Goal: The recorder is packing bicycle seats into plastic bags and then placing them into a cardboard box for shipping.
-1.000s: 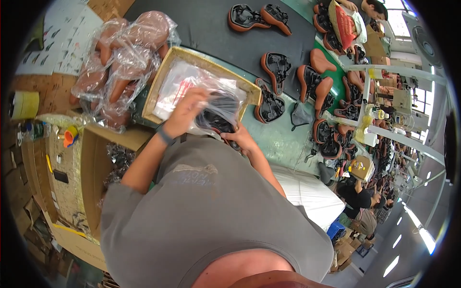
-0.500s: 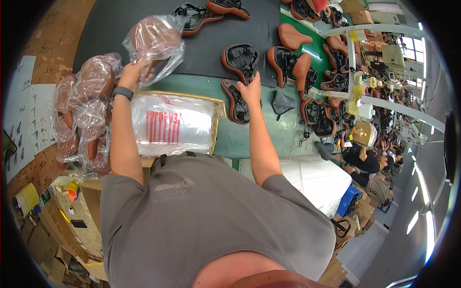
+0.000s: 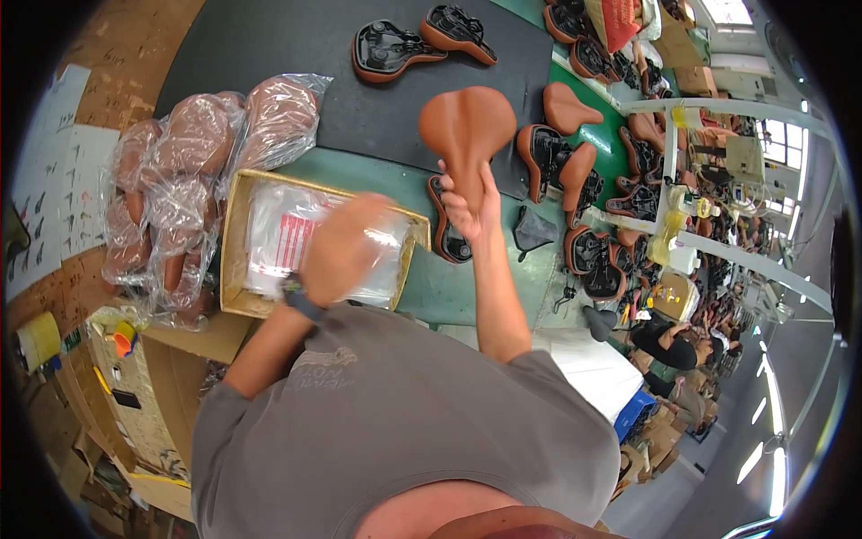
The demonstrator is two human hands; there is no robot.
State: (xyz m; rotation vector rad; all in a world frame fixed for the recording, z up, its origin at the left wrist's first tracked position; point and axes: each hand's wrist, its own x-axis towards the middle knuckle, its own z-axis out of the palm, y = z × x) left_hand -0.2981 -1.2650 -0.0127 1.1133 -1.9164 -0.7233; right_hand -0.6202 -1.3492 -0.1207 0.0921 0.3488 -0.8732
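Lifted off the bench (image 3: 449, 289): brown saddle (image 3: 468, 126), probably light, firm and scuff-prone, well held by its nose in right hand (image 3: 471, 205); left hand (image 3: 344, 250) too blurred to tell.

I stand at a green-topped workbench (image 3: 431, 296), part of it covered by a black mat (image 3: 260, 45). Near its left end, saddles in clear plastic (image 3: 184, 171) lie bunched together, the nearest of them just beside my open cardboard box (image 3: 233, 256). Toward the mat's far side I see two upturned saddles (image 3: 391, 52), black undersides showing. On the green top, to the right of my box, lie another upturned saddle (image 3: 456, 242) and a dark grey triangular piece (image 3: 536, 229). Further right, a brown saddle (image 3: 568, 110) rests with its smooth top up.
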